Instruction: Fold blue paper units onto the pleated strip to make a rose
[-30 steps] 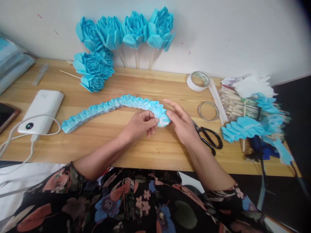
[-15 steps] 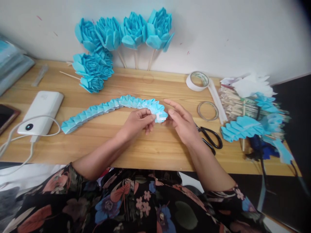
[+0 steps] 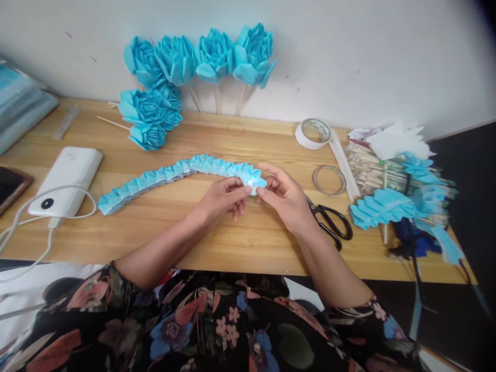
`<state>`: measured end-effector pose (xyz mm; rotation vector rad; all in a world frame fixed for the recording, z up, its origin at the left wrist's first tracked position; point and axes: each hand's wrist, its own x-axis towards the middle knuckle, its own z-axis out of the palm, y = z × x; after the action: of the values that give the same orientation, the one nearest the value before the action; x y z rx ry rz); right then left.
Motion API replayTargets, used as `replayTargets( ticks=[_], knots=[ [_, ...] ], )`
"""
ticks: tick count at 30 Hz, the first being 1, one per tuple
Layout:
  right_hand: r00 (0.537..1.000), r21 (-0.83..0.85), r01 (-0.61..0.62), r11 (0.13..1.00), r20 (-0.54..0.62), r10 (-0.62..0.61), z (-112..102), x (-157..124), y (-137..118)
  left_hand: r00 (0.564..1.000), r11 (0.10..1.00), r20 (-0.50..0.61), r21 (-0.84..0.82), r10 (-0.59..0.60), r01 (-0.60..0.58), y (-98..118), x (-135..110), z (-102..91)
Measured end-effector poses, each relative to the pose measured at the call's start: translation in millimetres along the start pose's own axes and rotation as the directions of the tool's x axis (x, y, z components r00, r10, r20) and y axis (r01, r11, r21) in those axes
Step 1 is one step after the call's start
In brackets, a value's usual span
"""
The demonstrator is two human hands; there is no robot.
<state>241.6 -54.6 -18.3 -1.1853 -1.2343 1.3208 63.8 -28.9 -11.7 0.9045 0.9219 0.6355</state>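
A long strip of folded light-blue paper petals (image 3: 166, 171) curves across the wooden table (image 3: 248, 248). Its right end is pinched between the thumb and fingers of my left hand (image 3: 227, 196). On the other side of that same end, my right hand (image 3: 284, 196) grips the tip with thumb and fingers closed. A shiny pale patch shows on the strip between my fingertips; what it is I cannot make out clearly. Black-handled scissors (image 3: 336, 223) lie just right of my right wrist, their blades partly hidden by it.
Blue paper flowers (image 3: 215, 56) on sticks lean on the wall, with more flowers (image 3: 149, 111) at left. A white tape roll (image 3: 313, 133), a thinner tape roll (image 3: 329, 180) and a pile of sticks (image 3: 368, 165) are at right. A white power bank (image 3: 67, 181) with cable lies left.
My right hand has moved left and closed on the strip's end, where its fingers were apart before. My left hand keeps its pinch. The view has shifted slightly.
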Motion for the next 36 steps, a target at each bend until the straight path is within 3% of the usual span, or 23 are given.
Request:
replayTargets(
  ticks=[7, 12, 20, 30, 36],
  knots=[
    [1.0, 0.01, -0.001, 1.0, 0.004, 0.001, -0.6, -0.1, 1.1, 0.998, 1.0, 0.056, -0.014, -0.02, 0.02, 1.4, -3.7, 0.1],
    [1.0, 0.001, -0.004, 1.0, 0.029, 0.004, 0.1, -0.8, 0.7, 0.999, 0.999, 0.015, 0.002, 0.052, -0.052, -0.4, -2.2, -1.0],
    [0.997, 0.117, -0.059, 0.991, 0.056, 0.052, -0.9, -0.4, 0.2, 0.999, 0.998, -0.005, -0.032, 0.053, -0.053, 2.7, -4.8, 0.7],
    [0.999, 0.031, -0.009, 0.999, 0.041, 0.008, 2.7, 0.0, 1.6, 0.996, 0.996, 0.048, 0.051, 0.077, -0.08, -3.0, -2.8, -2.3],
    [1.0, -0.012, 0.008, 1.0, -0.018, -0.009, 1.6, 0.0, 0.5, 0.997, 0.995, 0.0, 0.06, 0.081, -0.081, 0.8, -3.8, -0.9]
  ],
)
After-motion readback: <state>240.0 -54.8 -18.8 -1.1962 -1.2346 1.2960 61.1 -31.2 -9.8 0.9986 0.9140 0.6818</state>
